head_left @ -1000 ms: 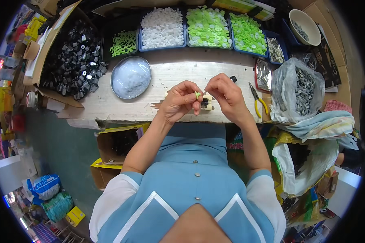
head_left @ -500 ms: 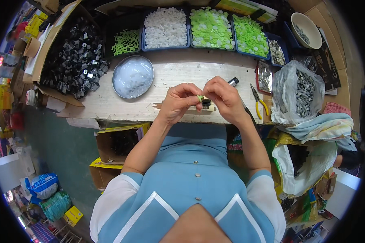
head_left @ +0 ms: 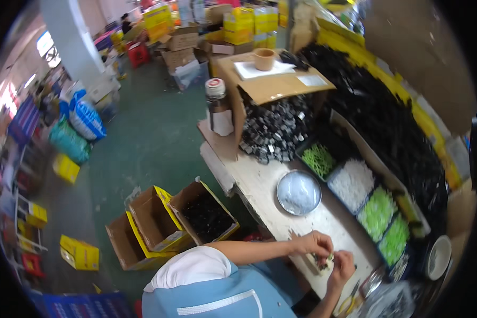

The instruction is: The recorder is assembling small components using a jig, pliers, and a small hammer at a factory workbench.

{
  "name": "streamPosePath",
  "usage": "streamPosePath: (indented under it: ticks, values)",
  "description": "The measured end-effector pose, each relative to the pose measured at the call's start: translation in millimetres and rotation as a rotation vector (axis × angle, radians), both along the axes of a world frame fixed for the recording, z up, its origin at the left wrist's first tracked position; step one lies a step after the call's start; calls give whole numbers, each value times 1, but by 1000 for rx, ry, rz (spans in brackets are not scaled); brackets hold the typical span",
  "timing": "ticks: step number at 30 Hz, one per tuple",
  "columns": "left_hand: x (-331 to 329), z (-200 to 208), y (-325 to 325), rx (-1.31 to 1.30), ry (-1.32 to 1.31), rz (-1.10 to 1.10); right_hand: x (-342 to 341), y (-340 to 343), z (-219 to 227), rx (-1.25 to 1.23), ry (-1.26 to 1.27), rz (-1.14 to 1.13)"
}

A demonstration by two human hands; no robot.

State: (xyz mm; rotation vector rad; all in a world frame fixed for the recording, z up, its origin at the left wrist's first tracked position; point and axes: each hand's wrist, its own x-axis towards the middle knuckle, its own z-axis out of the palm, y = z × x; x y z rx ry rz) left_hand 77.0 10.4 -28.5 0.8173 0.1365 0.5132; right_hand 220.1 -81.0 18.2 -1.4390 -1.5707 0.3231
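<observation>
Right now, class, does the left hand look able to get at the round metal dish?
Likely yes: the dish sits on the table just beyond the left hand, with nothing standing between them. That hand seems busy, so it may need freeing first.

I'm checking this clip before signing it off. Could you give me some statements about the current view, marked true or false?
1. The left hand and right hand are close together, with a small green piece between them. True.
2. The yellow-handled pliers are held in the left hand. False: the yellow-handled pliers lie near the right wrist, not held.
3. The round dish is empty. False: the round dish holds whitish material.
4. The tan roll sits on top of the cardboard box. True.
5. The bottle stands inside the cardboard box. False: the bottle stands outside, beside it.
</observation>
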Motion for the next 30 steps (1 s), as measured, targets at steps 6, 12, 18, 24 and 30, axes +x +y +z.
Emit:
streamPosePath:
  ticks: [6, 12, 18, 24, 30]
  values:
    - [-20, 6, 4, 19, -41, 129, -25, 18, 14, 38, -25, 65]
    - [-15, 5, 9, 50, -36, 131, -25, 20, 12, 45, -29, 32]
    - [-12, 7, 5, 87, -4, 159, -26, 14, 12, 60, -84, -19]
    - [-13, 6, 0, 141, -2, 195, -25, 9, 12, 80, -128, -48]
    - [-12, 8, 0, 217, 27, 278, -25, 3, 14, 73, -111, -60]
